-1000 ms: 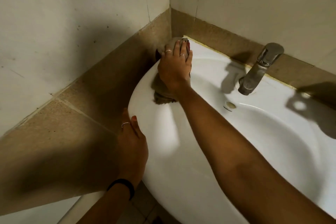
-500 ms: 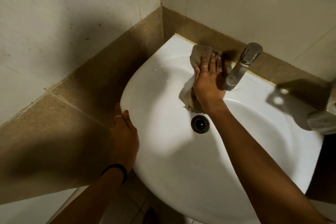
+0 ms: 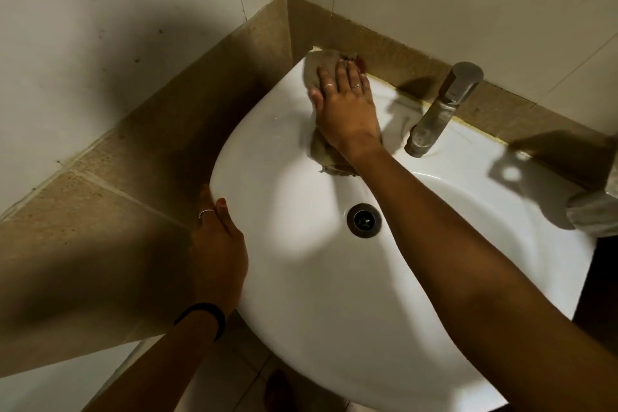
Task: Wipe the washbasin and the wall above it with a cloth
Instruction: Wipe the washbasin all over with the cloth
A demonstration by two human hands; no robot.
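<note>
Under the flat right hand (image 3: 347, 110) lies the cloth (image 3: 317, 68); the left hand (image 3: 219, 247) grips the washbasin (image 3: 317, 328) rim.

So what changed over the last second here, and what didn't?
The right hand slid the cloth along the basin's back rim: from the corner toward the tap, then back to the corner, where it now lies flat on the cloth. Nothing was picked up or let go. The left hand kept its hold on the basin's left edge.
</note>
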